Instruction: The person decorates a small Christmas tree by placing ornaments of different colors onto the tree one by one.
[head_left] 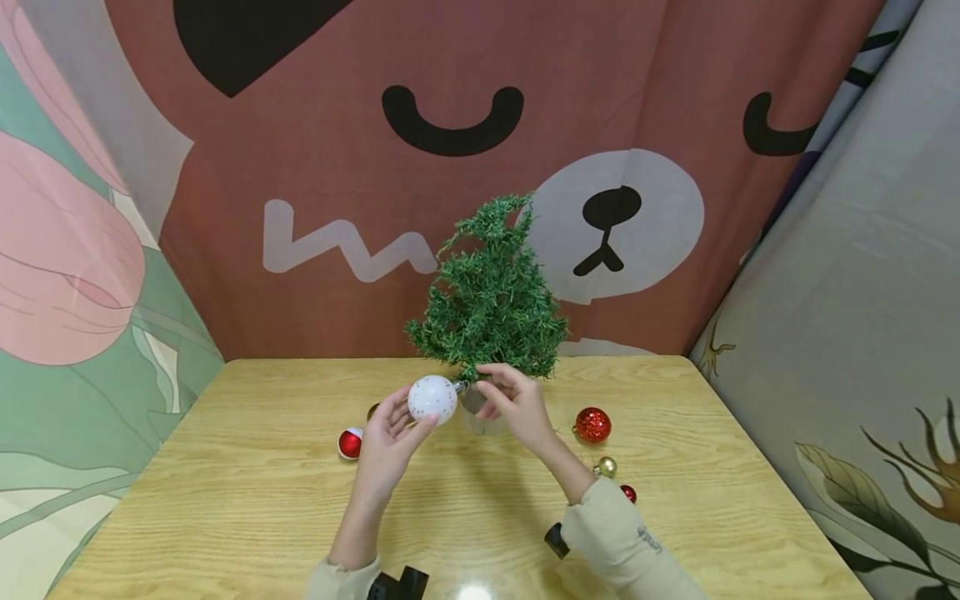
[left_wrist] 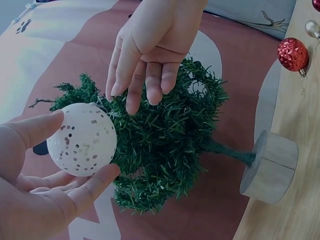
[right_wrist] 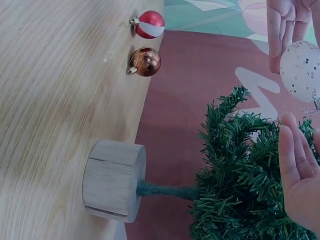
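A white bauble (head_left: 432, 399) with coloured dots sits in my left hand (head_left: 393, 429), gripped between thumb and fingers; its silver cap points right. My right hand (head_left: 517, 408) is just right of that cap, thumb and forefinger slightly apart. In the left wrist view the right hand's fingers (left_wrist: 154, 85) hang fairly straight in front of the branches. Whether they touch a thread at the cap is too small to tell. Behind both hands stands a small green Christmas tree (head_left: 495, 308) on a round wooden base (right_wrist: 112, 180), with no baubles visible on it.
Right of the tree lie a glittery red bauble (head_left: 593, 425), a small gold bauble (head_left: 606, 467) and a small red bauble (head_left: 628, 493), partly behind the sleeve. On the left are a red-and-white bauble (head_left: 350, 443) and a copper bauble (right_wrist: 146, 62). A patterned curtain (head_left: 322, 317) backs the wooden table (head_left: 247, 500).
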